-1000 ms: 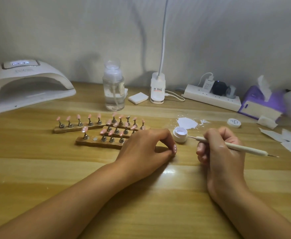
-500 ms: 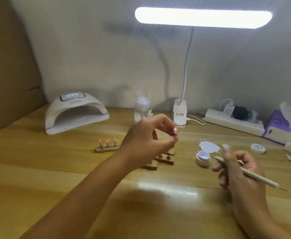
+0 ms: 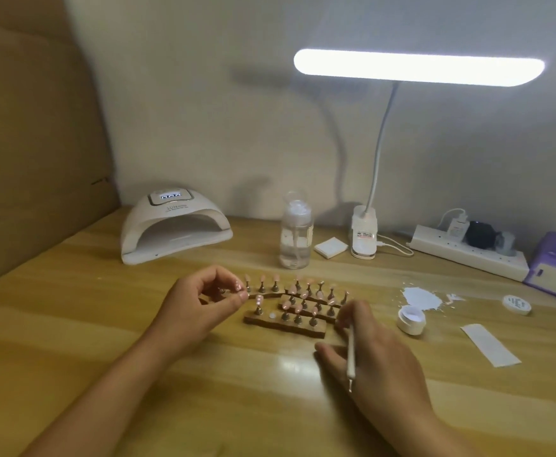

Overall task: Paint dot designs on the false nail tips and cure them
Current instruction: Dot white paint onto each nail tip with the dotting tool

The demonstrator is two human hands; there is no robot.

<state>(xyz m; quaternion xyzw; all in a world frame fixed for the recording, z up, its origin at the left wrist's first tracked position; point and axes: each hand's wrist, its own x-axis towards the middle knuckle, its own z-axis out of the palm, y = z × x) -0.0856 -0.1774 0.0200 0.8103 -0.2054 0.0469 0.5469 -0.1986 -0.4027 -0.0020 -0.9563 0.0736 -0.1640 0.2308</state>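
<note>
Near the bench's back left corner sits the curing lamp (image 3: 174, 225). At mid-bench the left hand (image 3: 201, 306) pinches a pink nail tip (image 3: 238, 286) on its peg beside the wooden racks (image 3: 286, 325); the right hand (image 3: 380, 369) grips the dotting pen (image 3: 351, 352) at their right end.

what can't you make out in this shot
Head view:
- Dots on the nail tips: too small, blurred.
- Top of the small stand the left hand pinches: hidden by fingers.
- Far tip of the dotting tool: behind right hand fingers.
- Side of the tissue box: cut by right edge.
</note>
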